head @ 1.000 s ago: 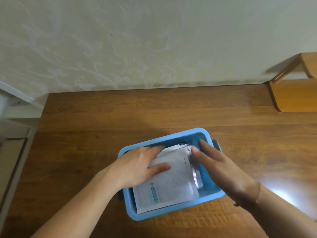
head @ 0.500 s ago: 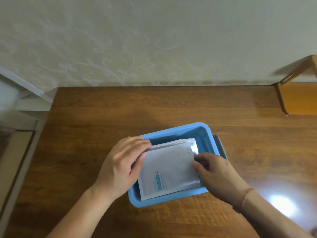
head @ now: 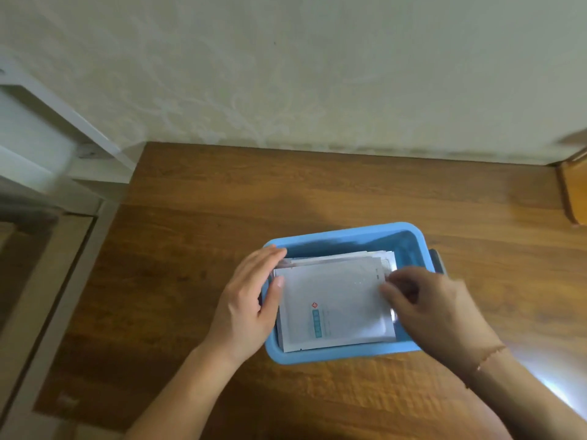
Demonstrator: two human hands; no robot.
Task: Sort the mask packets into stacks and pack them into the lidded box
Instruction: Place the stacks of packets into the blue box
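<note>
Item: stack of mask packets point(head: 333, 309), white, lying flat inside the blue plastic box point(head: 343, 355), which stands on the wooden bench point(head: 254, 192) near its front.

Left hand point(head: 247, 309): fingers extended and together, laid along the left edge of the stack and over the box's left wall; thumb on the top packet. Holds nothing.

Right hand point(head: 435, 309): fingers curled at the stack's right edge; appears to pinch or press the packet edges, but the grip is not clear.

Risks: the packets are slick and fanned at the far end, so uneven pressing could slide the top ones askew or buckle them against the wall. A stack riding high may stop a lid from seating. A sideways push could shift the light box on the bench.

Not determinable: no lid in view; packet count; lower packets' types; printed text on the top packet is too small to read; a dark part at the box's right end point(head: 437, 262), perhaps a handle or latch; wooden furniture at far right point(head: 575, 188) cut off.
</note>
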